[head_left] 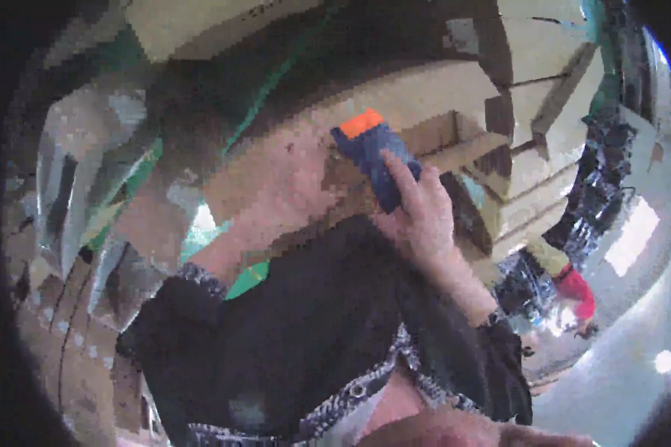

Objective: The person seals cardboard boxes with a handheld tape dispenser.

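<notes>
- Handheld device point(376, 155) with a dark blue body and an orange end is sitting in the right hand, above brown cardboard, its orange end pointing up and to the left of the view.
- Right hand point(427, 216) is gripping the device from its lower end, the fingers bending over the dark body.
- Left hand point(294, 175) is reaching out beside the device, apart from it, over the cardboard point(432, 86); its outline is blurring into the brown surface, so whether its fingers are spreading or pressing together, I cannot tell.
- Dark shirt point(306, 328) with patterned cuffs is covering the person's torso and arms below both hands.
- Stacked cardboard boxes point(540, 179) are standing just right of the right hand.
- Green strip point(276, 86) is running diagonally across the dark area above the left hand.
- Crumpled, translucent grey sheeting point(71, 186) is hanging at the far left.
- Glossy black material point(608, 160) is lying beyond the boxes, with a white sheet point(634, 237) and a red item point(574, 292) showing nearby.
</notes>
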Demonstrator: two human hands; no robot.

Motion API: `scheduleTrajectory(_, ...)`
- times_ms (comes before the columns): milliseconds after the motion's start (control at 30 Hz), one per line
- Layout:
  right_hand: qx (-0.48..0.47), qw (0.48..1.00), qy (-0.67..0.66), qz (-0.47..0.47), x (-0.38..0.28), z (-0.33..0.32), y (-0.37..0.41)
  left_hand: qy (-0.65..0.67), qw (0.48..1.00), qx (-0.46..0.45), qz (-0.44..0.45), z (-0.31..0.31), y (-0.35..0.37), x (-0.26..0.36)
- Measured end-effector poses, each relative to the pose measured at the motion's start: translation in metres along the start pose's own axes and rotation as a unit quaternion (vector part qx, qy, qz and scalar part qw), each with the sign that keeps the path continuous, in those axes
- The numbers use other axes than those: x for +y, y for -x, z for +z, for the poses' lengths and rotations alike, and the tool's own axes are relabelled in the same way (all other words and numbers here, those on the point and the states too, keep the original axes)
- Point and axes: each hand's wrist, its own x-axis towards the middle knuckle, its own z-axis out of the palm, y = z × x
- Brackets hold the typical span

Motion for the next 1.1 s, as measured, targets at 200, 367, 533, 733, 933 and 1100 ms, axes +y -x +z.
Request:
scheduleTrajectory(200,0.020,0.999,-0.018,-0.045,-0.007,-0.009,-0.023,-0.119,0.987,-0.102,-0.031,0.008,0.022,0.024)
scheduleTrajectory(367,-0.006,0.998,0.001,-0.054,-0.008,-0.010,-0.023,-0.185,0.970,0.155,-0.017,0.033,0.014,-0.002)
scheduleTrajectory(533,-0.006,0.998,0.024,-0.054,0.029,0.045,-0.012,-0.271,0.915,0.297,0.040,0.065,-0.009,-0.034)
scheduleTrajectory(733,0.038,0.996,0.033,-0.074,0.035,0.056,-0.004,-0.228,0.967,0.081,0.073,0.057,0.017,-0.015)
scheduleTrajectory(933,-0.014,0.998,0.028,-0.055,0.030,0.040,0.003,-0.230,0.963,0.134,0.043,0.086,0.033,-0.002)
scheduleTrajectory(1100,-0.018,0.997,-0.003,-0.077,0.036,0.040,-0.004,-0.221,0.950,0.216,0.049,0.096,0.037,0.004)
